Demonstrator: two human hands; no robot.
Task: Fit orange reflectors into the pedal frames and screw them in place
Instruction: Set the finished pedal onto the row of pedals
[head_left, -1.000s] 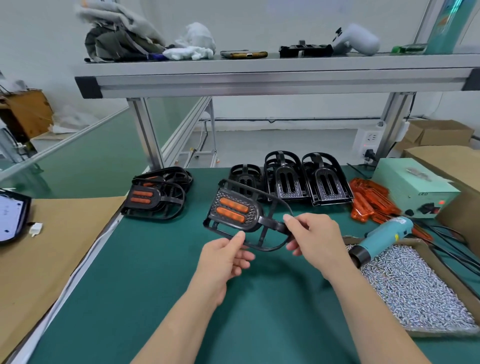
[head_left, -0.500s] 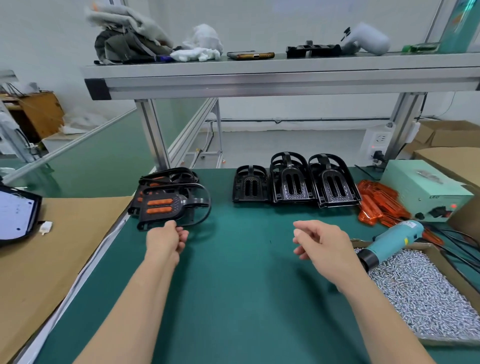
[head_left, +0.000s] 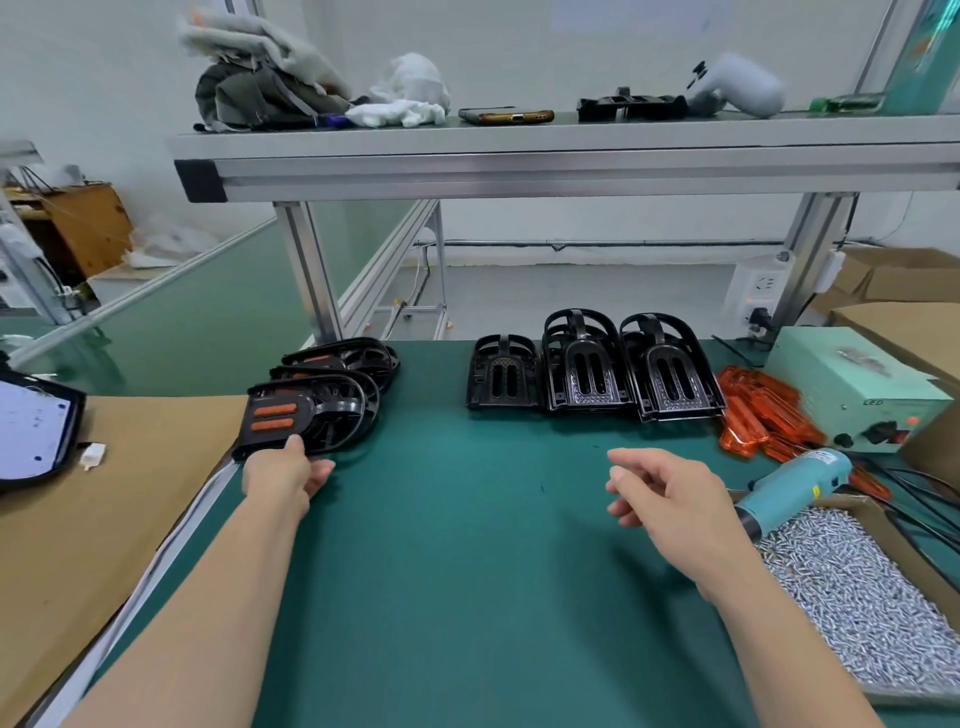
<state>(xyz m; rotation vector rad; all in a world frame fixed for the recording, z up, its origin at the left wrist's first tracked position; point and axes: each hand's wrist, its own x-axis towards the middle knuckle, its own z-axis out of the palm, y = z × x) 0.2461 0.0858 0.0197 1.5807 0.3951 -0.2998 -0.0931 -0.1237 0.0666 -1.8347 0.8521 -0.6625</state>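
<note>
Box of screws at near right, teal screwdriver lying across its far corner.

Right hand: above the green mat, fingers loosely curled, holding nothing.

Left hand: thumb on the near edge of a finished pedal, two orange strips fitted, lying on top of the left stack. Cannot tell if the fingers pinch it from below.

Judged step: stacking the finished piece.
- Seat it flat and square on the one beneath; the stack sits by the mat's edge and could slide.
- Let go only once it rests without rocking.

Farther back: loose reflectors at right, three empty frames in a row mid-bench. The free right hand is well placed to reach for either.
</note>
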